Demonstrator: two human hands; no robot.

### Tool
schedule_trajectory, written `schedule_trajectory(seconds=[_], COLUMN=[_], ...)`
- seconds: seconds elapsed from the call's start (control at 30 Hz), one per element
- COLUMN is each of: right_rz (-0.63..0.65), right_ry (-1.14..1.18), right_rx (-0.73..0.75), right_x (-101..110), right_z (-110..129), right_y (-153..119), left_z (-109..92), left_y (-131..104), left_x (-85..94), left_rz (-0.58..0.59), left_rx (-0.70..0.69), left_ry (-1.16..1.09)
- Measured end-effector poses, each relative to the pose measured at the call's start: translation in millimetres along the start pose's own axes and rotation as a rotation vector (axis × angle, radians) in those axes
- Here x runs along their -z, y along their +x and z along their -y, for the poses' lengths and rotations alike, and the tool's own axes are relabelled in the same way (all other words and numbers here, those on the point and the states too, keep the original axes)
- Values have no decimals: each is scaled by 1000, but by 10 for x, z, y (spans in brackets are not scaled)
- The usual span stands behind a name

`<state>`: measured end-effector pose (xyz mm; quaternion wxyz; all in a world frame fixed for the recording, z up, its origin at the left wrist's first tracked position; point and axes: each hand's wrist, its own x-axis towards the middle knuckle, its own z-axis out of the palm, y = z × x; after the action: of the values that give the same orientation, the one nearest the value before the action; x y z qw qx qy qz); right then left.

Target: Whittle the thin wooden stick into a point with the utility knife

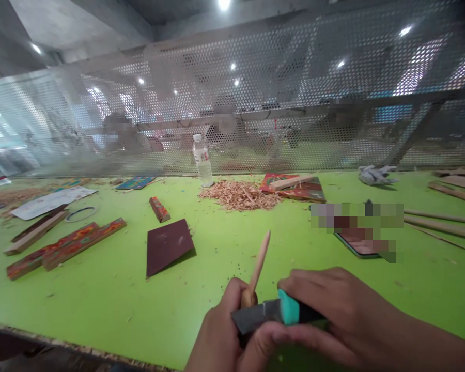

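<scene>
At the lower middle, my left hand (220, 328) is closed round a slim wooden stick (260, 258) whose rounded tip points up and away. My right hand (333, 315) grips the teal and black handle of a flat-bladed tool (289, 308). The dark blade lies across the lower part of the stick, and my right thumb reaches under it toward my left hand. The lower end of the stick is hidden by the blade and fingers.
A sandpaper sheet (168, 248), painted wood blocks (81, 245) and a bottle (203, 161) stand or lie on the green table (112, 305). Behind are wood shavings (240, 195) and a mesh screen (256, 103). A phone (358, 247) and sticks (444, 225) lie right.
</scene>
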<state>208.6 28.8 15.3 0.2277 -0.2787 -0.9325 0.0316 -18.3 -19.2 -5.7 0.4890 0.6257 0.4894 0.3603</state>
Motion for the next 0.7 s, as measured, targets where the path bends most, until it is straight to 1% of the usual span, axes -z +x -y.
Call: schedule_trajectory(seconds=[0.2, 0.4, 0.57, 0.7], right_rz=[-82, -110, -137, -182], right_ry=[-32, -37, -65, -84], right_rx=[-7, -18, -42, -9], right_x=[-53, -45, -51, -86], right_z=[44, 97, 134, 129], right_y=[-23, -30, -20, -35], left_z=[44, 91, 46, 50], left_y=[-5, -1, -25, -36], left_x=[8, -9, -40, -41], left_rz=[-16, -46, -140, -198], left_rx=[24, 41, 65, 63], left_ry=[29, 22, 28, -16])
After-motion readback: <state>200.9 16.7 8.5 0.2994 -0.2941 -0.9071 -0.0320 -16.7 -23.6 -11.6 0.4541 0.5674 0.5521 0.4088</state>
